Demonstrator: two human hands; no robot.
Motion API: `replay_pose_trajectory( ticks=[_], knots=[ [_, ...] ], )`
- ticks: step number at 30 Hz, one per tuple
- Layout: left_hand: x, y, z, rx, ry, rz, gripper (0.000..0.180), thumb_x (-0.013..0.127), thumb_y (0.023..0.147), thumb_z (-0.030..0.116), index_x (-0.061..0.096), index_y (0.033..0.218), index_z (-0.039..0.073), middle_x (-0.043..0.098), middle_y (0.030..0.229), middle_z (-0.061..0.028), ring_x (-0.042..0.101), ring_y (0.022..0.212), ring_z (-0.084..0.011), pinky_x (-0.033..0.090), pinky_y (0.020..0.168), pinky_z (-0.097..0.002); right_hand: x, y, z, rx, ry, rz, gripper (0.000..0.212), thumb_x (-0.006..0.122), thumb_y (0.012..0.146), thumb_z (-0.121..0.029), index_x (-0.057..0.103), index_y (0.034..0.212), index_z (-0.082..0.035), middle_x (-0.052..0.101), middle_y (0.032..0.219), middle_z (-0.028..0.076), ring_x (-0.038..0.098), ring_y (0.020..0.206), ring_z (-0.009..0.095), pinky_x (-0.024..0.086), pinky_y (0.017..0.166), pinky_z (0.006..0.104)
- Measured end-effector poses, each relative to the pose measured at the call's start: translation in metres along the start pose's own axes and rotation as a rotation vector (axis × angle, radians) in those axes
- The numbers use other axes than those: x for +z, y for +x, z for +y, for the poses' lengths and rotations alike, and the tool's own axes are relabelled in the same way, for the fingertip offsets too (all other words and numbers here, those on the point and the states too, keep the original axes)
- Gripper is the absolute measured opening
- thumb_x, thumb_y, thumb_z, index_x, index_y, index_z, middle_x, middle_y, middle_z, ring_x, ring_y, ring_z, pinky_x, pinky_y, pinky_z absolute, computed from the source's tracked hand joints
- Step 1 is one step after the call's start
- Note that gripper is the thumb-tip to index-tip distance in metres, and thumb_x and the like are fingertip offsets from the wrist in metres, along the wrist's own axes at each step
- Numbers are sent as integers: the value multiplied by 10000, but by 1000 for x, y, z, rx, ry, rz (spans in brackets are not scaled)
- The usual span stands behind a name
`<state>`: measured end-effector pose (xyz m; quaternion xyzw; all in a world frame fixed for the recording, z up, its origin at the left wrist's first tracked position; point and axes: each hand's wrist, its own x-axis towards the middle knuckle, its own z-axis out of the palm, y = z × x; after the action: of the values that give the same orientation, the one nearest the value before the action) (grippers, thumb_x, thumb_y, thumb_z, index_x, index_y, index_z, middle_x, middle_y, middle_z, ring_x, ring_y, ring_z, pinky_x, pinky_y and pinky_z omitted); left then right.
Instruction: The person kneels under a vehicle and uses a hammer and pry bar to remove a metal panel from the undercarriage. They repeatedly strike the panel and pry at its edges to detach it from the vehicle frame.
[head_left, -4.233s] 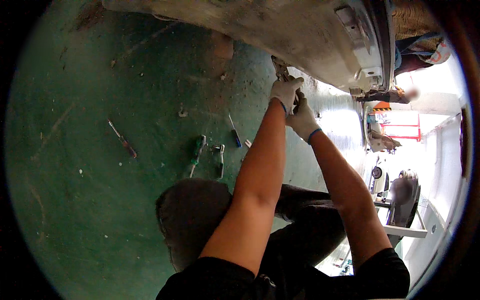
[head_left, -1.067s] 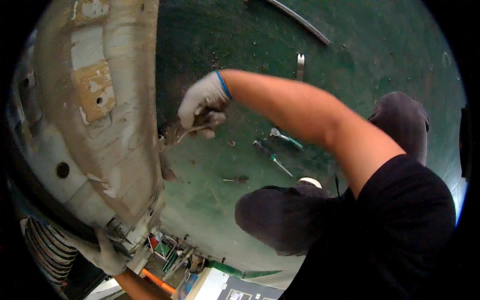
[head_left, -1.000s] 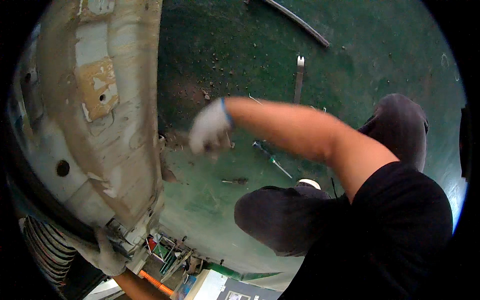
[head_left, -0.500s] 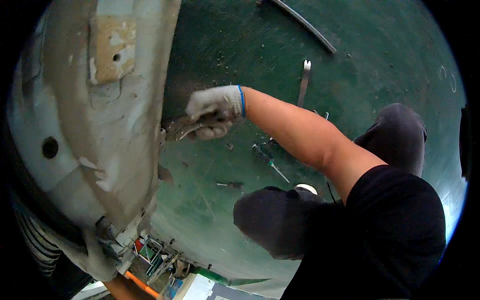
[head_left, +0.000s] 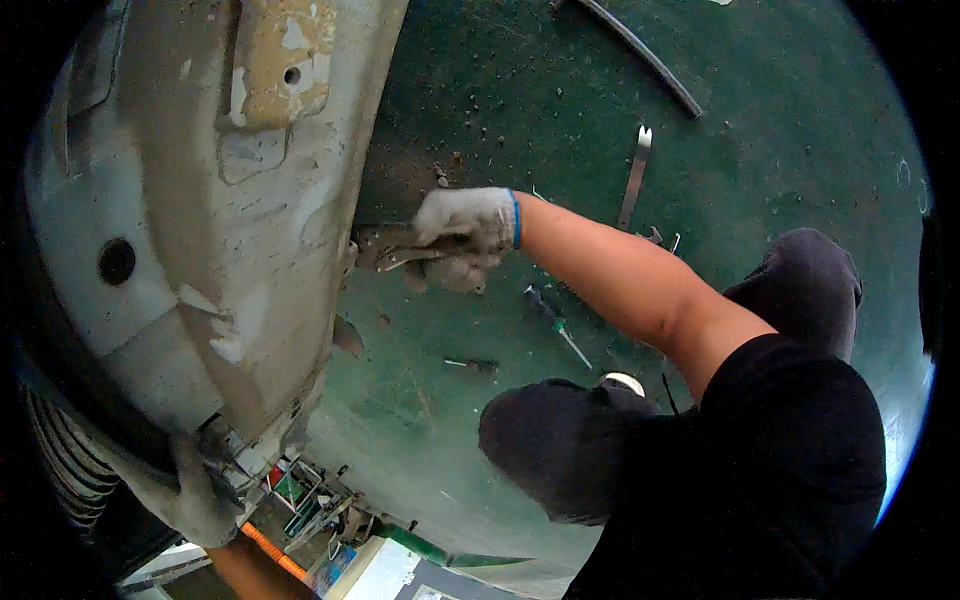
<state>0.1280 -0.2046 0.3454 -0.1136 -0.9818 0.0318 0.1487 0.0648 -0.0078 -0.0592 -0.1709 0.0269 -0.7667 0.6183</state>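
Observation:
My right hand (head_left: 468, 235), in a dirty white work glove with a blue cuff, is closed round a flat, brownish, dirt-covered piece (head_left: 390, 242) at the edge of a large grey metal panel (head_left: 200, 180). A thin pale strip (head_left: 400, 260) shows beside the fingers. What the piece is, I cannot make out. My left hand (head_left: 200, 500), gloved too, lies against the panel's lower corner with its thumb apart from the palm. Its other fingers are mostly hidden. The panel is worn and streaked, with a round dark hole and a tan patch.
On the green floor lie a fork-tipped pry bar (head_left: 634, 180), a screwdriver (head_left: 560, 328), a smaller driver-like tool (head_left: 470, 365), a long grey rod (head_left: 645, 52) and scattered dirt. At lower left are black corrugated bellows (head_left: 65, 460), an orange tube (head_left: 272, 552) and several tools (head_left: 305, 505).
The whole view has shifted, so panel, floor tools and right hand appear farther right. My right hand keeps its place at the panel's edge, its grip much the same.

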Motion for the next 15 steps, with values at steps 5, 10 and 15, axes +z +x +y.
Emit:
replay_pose_trajectory(
  ticks=[5, 10, 15],
  knots=[
    [20, 16, 27, -13, -95, -32, 846, 577, 812, -13, 238, 1587, -28, 242, 1659, -184, 229, 1525, -319, 146, 1243, -427, -6, 125, 89, -311, -694, 449, 411, 776, 807, -368, 737, 1036, -29, 741, 920, 104, 671, 806, 194, 542, 758, 345],
    [8, 0, 16, -85, -16, -31, 837, 558, 822, -46, 224, 1589, -30, 247, 1653, -196, 244, 1520, -315, 158, 1241, -421, 16, 61, 49, 52, -354, 297, 419, 701, 879, -404, 731, 987, -1, 695, 767, 84, 658, 691, 168, 545, 614, 346],
    [10, -1, 15, -39, -191, 2, 831, 520, 809, -108, 231, 1585, -37, 255, 1651, -189, 259, 1514, -312, 158, 1241, -415, 1, 39, 26, 266, -211, 139, 479, 619, 837, -141, 598, 1308, -56, 640, 986, 157, 631, 656, 195, 535, 570, 352]
  ],
)
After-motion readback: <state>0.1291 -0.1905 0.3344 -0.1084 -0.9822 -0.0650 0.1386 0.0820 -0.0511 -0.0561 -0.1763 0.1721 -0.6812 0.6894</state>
